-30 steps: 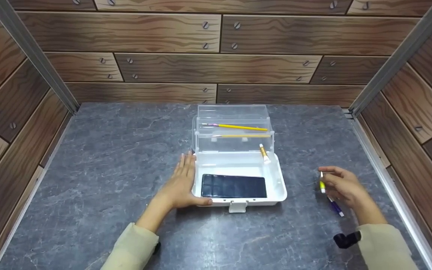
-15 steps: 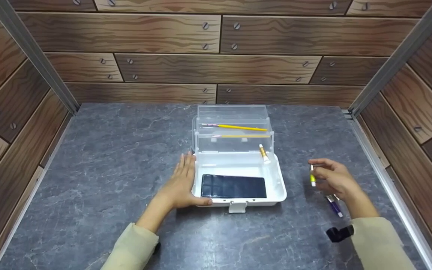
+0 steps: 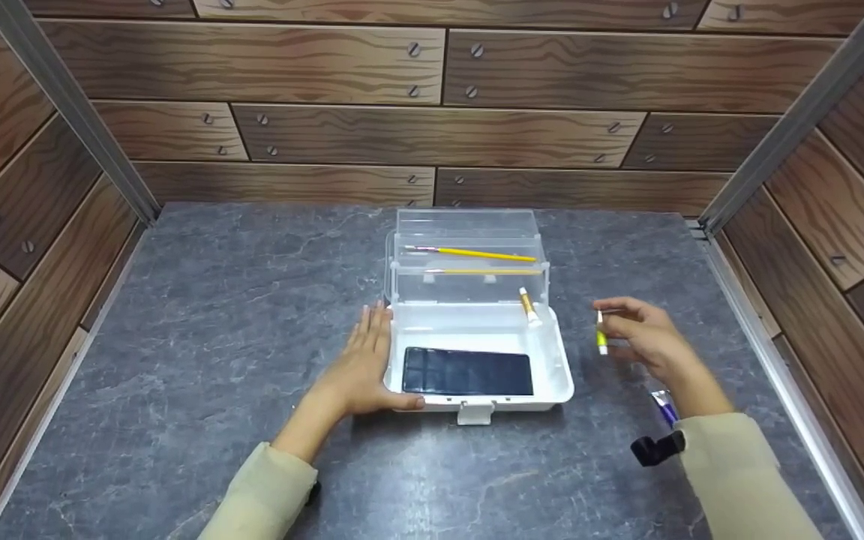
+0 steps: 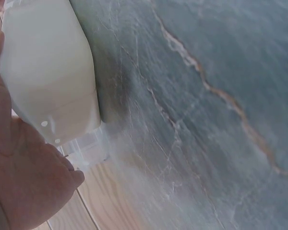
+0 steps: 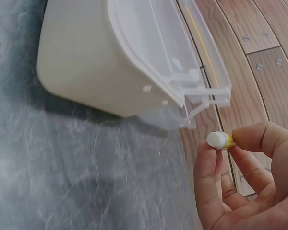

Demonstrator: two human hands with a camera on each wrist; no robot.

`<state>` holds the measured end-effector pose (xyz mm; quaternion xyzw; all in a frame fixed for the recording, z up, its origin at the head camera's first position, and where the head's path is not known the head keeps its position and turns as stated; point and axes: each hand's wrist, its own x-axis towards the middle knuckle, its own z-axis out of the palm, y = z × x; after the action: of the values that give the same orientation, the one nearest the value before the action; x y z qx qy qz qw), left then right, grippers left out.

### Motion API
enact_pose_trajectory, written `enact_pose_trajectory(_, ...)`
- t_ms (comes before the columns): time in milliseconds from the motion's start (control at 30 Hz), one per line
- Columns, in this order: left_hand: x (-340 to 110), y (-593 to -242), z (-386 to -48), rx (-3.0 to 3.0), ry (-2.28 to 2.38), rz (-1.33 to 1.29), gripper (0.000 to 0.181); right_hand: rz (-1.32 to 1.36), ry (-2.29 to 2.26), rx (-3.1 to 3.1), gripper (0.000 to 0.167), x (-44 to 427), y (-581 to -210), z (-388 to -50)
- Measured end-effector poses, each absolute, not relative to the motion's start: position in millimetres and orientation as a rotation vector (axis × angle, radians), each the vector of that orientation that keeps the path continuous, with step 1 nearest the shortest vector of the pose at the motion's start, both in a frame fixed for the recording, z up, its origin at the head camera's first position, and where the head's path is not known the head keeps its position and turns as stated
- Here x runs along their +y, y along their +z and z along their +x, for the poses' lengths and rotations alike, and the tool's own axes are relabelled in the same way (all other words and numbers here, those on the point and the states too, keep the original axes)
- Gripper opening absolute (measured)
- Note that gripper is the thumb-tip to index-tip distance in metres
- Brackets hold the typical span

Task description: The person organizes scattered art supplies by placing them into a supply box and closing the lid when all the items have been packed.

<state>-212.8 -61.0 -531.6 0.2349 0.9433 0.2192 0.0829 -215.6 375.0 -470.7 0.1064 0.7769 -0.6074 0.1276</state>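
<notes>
A white box (image 3: 462,326) with its clear lid and trays folded back sits mid-table. My left hand (image 3: 357,375) rests along its left side, fingers straight and thumb over the front rim. To the right of the box, my right hand (image 3: 653,341) pinches a small yellow paint tube (image 3: 601,339) between thumb and fingers, above the table. The tube's white cap (image 5: 216,140) faces the right wrist camera. Inside the box lies a glossy dark flat rectangle (image 3: 468,373). A gold paint tube (image 3: 528,306) leans in the back right corner.
A yellow paintbrush (image 3: 484,255) and a thinner brush (image 3: 488,271) lie in the clear trays. A purple paint tube (image 3: 662,405) lies on the table, partly hidden by the right forearm. Wood-patterned walls (image 3: 432,135) and metal posts (image 3: 799,112) bound the table.
My right hand has moved left and farther back with the yellow paint tube, closer to the box. My left hand has stayed on the box.
</notes>
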Motion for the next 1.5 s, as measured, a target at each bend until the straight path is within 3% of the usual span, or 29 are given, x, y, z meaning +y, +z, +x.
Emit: enact_pose_trajectory(1500,-60.0,-532.3,-214.4,2.822,0.672,0.711,0.151,0.258,-1.789,2.210,0.047,297.4,-446.2,-262.6)
